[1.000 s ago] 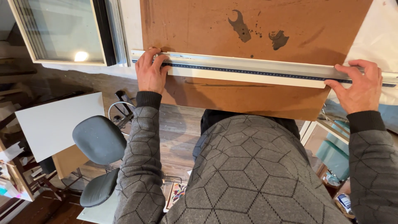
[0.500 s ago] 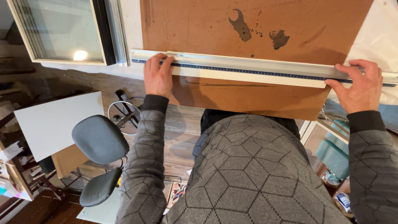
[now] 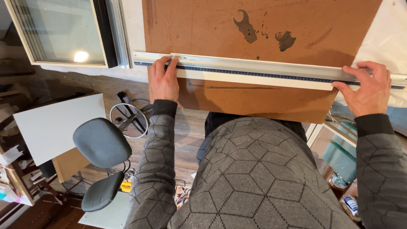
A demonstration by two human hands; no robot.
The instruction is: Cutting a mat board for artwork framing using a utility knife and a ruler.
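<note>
We press the long metal ruler (image 3: 263, 72) flat, left hand (image 3: 163, 80) and right hand (image 3: 369, 87) open-palmed at its ends; beneath them lies seemingly a brown board (image 3: 263, 34).

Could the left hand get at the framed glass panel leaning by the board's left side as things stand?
Probably yes: the left hand rests on the long metal ruler, and nothing stands between it and the framed glass panel.

The brown board (image 3: 263, 38) looked like matt, stained hardboard, the long straightedge (image 3: 254, 70) was smooth brushed metal over a white paper strip (image 3: 254, 79), and the stool (image 3: 101, 142) looked matt grey plastic.
</note>
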